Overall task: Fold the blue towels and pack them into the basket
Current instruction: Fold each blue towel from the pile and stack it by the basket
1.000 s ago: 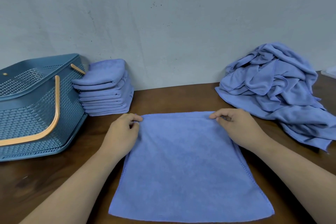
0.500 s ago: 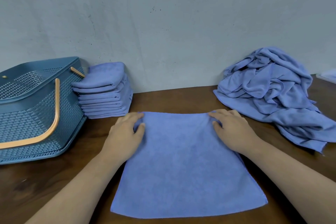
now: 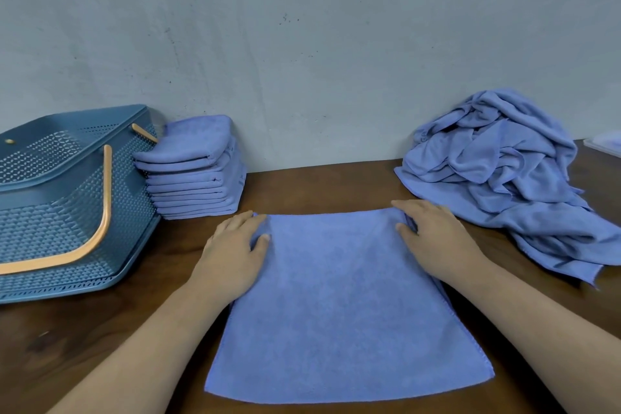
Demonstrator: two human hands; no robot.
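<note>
Basket (image 3: 60, 198) cut off at left edge of frame, inside not visible. Pale flat object (image 3: 605, 144) at right edge clipped, can't ID. Both forearms run out the bottom. Towel (image 3: 336, 306) far corners hidden under left hand (image 3: 232, 255) and right hand (image 3: 437, 239).

Two bare forearms, no sleeves, watch or rings visible; the left hand (image 3: 232, 254) and right hand (image 3: 437, 239) show short, unpainted fingernails.

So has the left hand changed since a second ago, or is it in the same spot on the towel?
Yes. The left hand went from pinching the spread towel's far left corner to lying flat on it; its place relative to the folded stack barely shifted.
</note>
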